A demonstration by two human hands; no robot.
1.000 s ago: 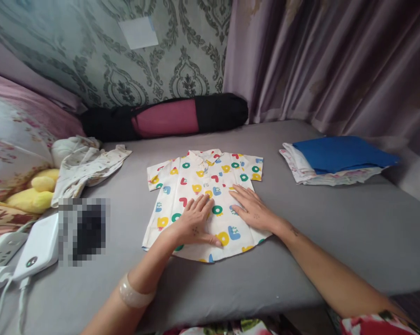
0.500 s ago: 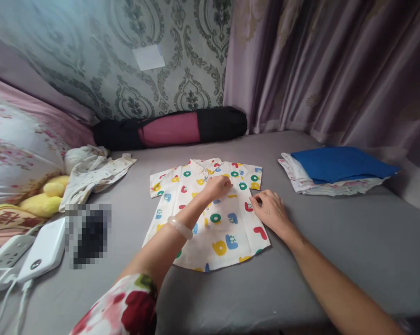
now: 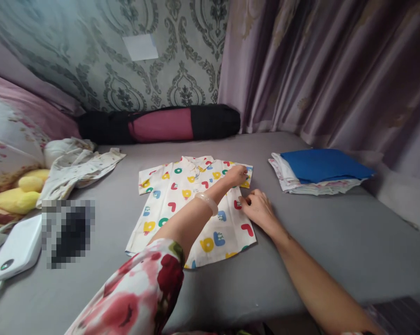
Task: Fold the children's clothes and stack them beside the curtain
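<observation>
Leaning over the grey bed (image 3: 301, 242), the person has both hands at one side of a small printed shirt (image 3: 161, 200). It lies flat, collar pointing away and hem toward the person, so its long axis runs near to far with a slight slant. The left hand (image 3: 237, 175) reaches clean across the shirt's chest, forearm and pale bangle (image 3: 207, 202) over the cloth, and its fingers look closed on the short sleeve at the shirt's far right corner. The right hand (image 3: 257, 209) rests just below that sleeve on the shirt's right side edge, fingertips bent down onto the fabric; whether they pinch it or only press it I cannot tell. The right hand is the one on its own side of the shirt, while the left arm lies crosswise over it. Well off to the shirt's right sits a folded pile topped with blue cloth (image 3: 321, 165); beyond the collar lies a black and pink roll (image 3: 161, 124); to the shirt's left, a crumpled cream garment (image 3: 80, 165)
</observation>
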